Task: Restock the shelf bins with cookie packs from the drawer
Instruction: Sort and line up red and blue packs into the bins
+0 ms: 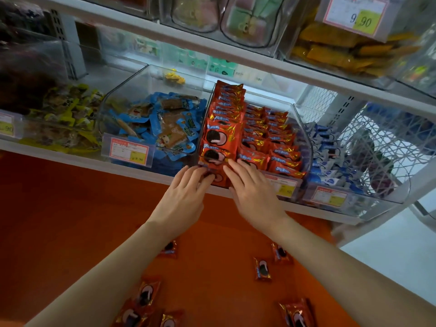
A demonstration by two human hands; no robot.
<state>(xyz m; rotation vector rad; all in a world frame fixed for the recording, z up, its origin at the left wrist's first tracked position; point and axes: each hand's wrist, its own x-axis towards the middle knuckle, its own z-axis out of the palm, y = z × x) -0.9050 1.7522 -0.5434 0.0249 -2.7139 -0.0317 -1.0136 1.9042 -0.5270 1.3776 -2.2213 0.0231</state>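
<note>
Left hand point(181, 197) grips a mostly hidden cookie pack point(219, 178) at the bin point(305, 138) front; right hand point(256, 192) presses it with straight fingers

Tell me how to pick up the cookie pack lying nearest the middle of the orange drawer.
Pinch the cookie pack across its two long edges, coming straight down from above: it lies flat, face up, with bare drawer floor all round it.

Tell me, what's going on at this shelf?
A person is filling a clear bin with red cookie packs. The left hand grips the front pack of the leftmost row, while the right hand presses straight fingers on it. The bin looks nearly full. Several loose packs lie in the orange drawer below.
</note>
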